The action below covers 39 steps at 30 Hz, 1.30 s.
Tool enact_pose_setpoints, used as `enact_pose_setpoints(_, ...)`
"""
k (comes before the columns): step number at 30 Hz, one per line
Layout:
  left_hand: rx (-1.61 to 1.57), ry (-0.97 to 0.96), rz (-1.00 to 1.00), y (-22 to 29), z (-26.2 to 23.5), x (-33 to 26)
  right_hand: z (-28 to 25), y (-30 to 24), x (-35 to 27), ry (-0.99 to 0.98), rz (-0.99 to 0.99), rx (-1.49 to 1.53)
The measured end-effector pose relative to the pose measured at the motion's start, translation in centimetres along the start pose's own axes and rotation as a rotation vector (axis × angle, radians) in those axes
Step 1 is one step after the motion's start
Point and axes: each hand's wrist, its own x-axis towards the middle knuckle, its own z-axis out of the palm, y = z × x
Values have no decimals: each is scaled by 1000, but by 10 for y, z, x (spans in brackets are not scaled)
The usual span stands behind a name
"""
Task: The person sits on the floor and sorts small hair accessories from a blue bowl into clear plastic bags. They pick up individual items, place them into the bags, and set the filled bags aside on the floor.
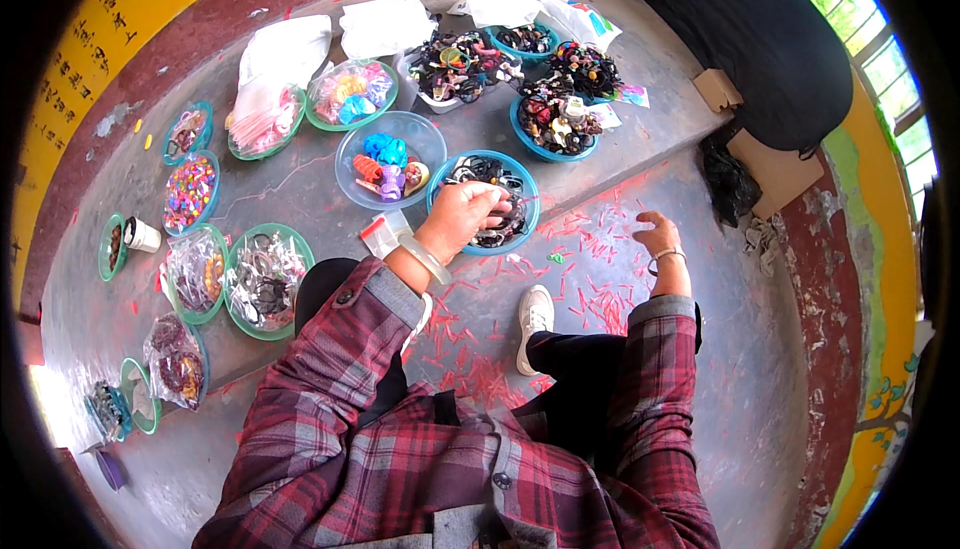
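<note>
My left hand is over a blue basket of black hair ties. Its fingers are bent together at the basket's middle; whatever they may grip is too small to make out. To the right, my right hand hovers above the floor, with fingers loosely curved and thumb apart, and nothing visible in it. Beside my left wrist lies a small clear packet with red on it. Just behind, a clear bowl holds blue, orange and purple soft pieces.
Several baskets of hair accessories stand on the raised ledge, including a green one at left and a blue one at back. Red scraps litter the lower floor around my shoe. A black bag and cardboard lie at right.
</note>
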Motion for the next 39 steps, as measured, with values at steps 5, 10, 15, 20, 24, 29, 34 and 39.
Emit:
enact_pose_setpoints(5,-6,-7,3,0,0,-1,-12,-12,1,-96,143,0)
enact_pose_setpoints(10,-12,-26,6,-1,4,1,5,19,20,14,79,-261)
enact_pose_setpoints(15,11,-13,9,-2,0,-1,4,-2,3,43,33,-81)
enact_pose_setpoints(20,18,-22,7,-3,0,0,-2,3,3,85,-24,45)
enact_pose_setpoints(24,27,-21,14,-3,-1,0,-3,11,20,10,91,186)
enact_pose_setpoints(29,15,-29,11,-4,1,1,4,26,25,64,67,3)
enact_pose_setpoints(34,6,-17,17,-5,0,1,-2,2,2,42,0,82)
enact_pose_setpoints(39,16,-30,22,-7,-1,2,-21,-2,-4,-88,-28,323)
